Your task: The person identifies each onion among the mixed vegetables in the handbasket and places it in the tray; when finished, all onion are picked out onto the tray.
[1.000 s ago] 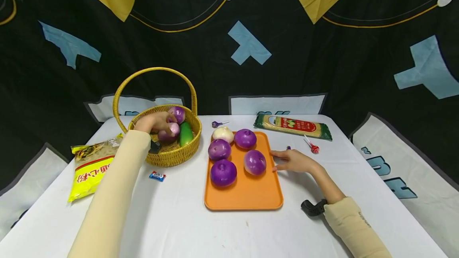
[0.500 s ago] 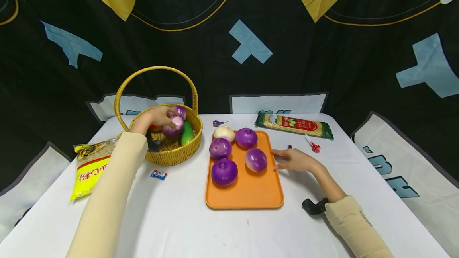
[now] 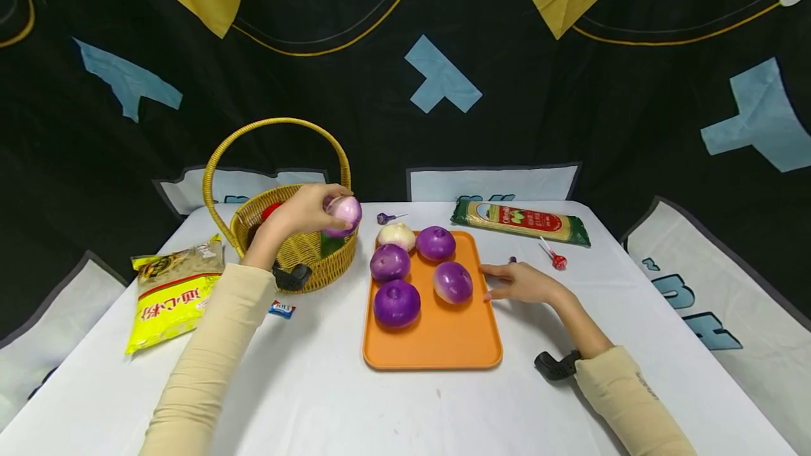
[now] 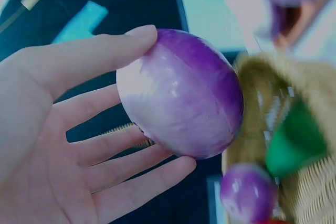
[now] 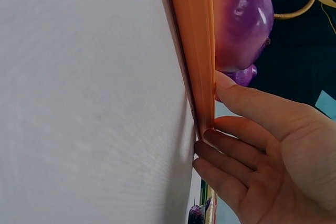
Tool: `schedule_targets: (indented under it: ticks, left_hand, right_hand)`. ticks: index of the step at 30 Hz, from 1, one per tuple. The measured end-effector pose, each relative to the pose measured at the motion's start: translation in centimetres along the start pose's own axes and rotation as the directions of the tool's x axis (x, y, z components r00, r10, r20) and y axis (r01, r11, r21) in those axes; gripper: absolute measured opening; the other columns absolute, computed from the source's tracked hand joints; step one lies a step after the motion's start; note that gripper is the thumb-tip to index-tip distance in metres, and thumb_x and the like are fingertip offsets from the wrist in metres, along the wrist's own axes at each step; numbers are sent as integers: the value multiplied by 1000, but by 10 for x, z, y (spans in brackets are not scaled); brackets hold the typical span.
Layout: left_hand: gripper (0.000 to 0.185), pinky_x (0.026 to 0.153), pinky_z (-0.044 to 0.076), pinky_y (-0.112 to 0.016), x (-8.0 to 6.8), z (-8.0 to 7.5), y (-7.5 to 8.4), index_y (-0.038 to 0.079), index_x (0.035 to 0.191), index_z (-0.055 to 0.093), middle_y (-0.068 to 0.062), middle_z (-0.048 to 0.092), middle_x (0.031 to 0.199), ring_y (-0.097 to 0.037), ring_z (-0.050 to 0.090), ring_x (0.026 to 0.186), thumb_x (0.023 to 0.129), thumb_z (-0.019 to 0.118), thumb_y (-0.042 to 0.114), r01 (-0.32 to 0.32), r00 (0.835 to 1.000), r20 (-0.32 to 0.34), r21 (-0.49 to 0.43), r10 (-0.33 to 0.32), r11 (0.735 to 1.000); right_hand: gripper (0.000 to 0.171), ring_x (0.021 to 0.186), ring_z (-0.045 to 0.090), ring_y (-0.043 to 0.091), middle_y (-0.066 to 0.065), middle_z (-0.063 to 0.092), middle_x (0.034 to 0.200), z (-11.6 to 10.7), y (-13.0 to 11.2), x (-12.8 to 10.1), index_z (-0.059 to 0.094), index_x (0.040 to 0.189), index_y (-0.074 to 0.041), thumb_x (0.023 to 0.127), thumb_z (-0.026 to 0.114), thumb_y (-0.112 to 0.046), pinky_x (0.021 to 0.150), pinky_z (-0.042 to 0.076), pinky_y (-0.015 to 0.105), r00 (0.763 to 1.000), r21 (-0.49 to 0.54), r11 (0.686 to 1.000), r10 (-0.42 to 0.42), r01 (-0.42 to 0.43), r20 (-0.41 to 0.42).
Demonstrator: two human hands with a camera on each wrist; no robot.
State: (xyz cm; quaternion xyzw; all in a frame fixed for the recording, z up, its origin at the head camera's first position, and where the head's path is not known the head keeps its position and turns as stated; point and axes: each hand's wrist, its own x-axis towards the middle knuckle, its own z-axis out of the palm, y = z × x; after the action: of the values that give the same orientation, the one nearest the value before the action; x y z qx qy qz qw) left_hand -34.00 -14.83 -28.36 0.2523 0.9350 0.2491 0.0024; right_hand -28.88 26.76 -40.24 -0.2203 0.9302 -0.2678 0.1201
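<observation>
My left hand [image 3: 304,213] holds a purple onion [image 3: 345,215] between thumb and fingers, over the right side of the wicker basket [image 3: 326,269]. The left wrist view shows the onion [image 4: 181,95] with a pale patch. Inside the basket lie another purple onion [image 4: 248,192], a smooth green vegetable [image 4: 296,142] and something red [image 3: 270,211], partly hidden by the hand. My right hand [image 3: 522,283] touches the right edge of the orange tray [image 3: 437,354], its fingers extended against the rim. Several purple onions [image 3: 396,303] and a whitish onion [image 3: 396,236] sit on the tray.
Left of the basket lies a yellow pasta bag [image 3: 174,294]; a small blue-wrapped candy [image 3: 281,309] is in front. A long noodle packet [image 3: 519,222] lies behind the tray. Lollipops, one red [image 3: 558,261] and one purple [image 3: 384,218], lie nearby. The basket's handle [image 3: 275,120] arches high.
My left hand has lifted the onion from among the basket's contents and carried it right, to the basket's right rim. The right hand stays at the tray's edge.
</observation>
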Motion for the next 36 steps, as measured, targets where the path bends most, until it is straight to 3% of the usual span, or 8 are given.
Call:
schedule_targets:
  ticks: [4,8,12,16,22,27,30,36]
  left_hand:
    - [60,92,50,-48,-1,16,24,7,132,56,-17,58,126,-33,56,111,79,80,21,-92,996,-15,-16,91,996]
    - [59,93,50,-45,-2,35,48,12,132,58,-10,58,129,-28,54,116,79,80,27,-185,981,42,-66,188,980]
    - [57,96,48,-42,-2,55,67,13,131,59,-5,59,129,-24,54,118,80,80,28,-304,939,126,-143,321,942]
    - [58,94,49,-36,-1,77,87,15,131,59,-1,60,128,-19,55,115,80,80,31,-386,890,187,-175,415,906]
    - [57,98,46,-32,-3,105,108,16,129,61,2,61,126,-14,54,117,78,82,31,-462,837,254,-145,484,875]
    - [55,90,51,-33,-4,119,110,14,127,62,0,61,123,-14,54,109,77,83,25,-508,801,269,-167,535,845]
    - [55,90,51,-32,-4,126,107,14,127,62,0,60,125,-13,54,111,77,83,25,-506,800,287,-151,527,849]
    - [56,99,45,-29,1,135,103,16,128,63,-2,57,131,-16,51,121,77,83,24,-457,832,316,-78,456,886]
  right_hand:
    - [67,129,45,38,16,50,140,-1,0,-1,46,142,-3,88,69,-37,102,40,52,1000,6,1000,-4,4,-8]
    - [67,129,45,38,17,50,140,1,0,-1,47,142,-3,88,69,-37,103,39,52,1000,18,1000,-8,8,-10]
    - [68,129,45,37,17,50,140,4,0,-1,46,142,-2,88,69,-37,103,39,52,1000,20,1000,-13,13,5]
    - [68,128,46,37,17,51,139,5,0,-1,47,141,-2,88,70,-37,103,40,52,1000,7,1000,-20,20,5]
    - [67,127,48,36,17,51,139,4,-2,0,47,140,0,89,68,-38,102,40,51,999,-31,998,-49,49,1]
    - [66,126,48,37,19,51,138,0,-4,0,47,140,2,90,68,-35,102,40,52,998,-35,998,-56,56,-6]
    - [65,126,48,38,19,51,138,-2,-4,-1,47,140,2,90,68,-34,102,40,53,999,-27,998,-48,48,-9]
    - [66,126,47,38,18,51,138,-1,-3,-2,47,140,1,89,69,-34,102,40,53,999,-19,999,-37,37,-1]
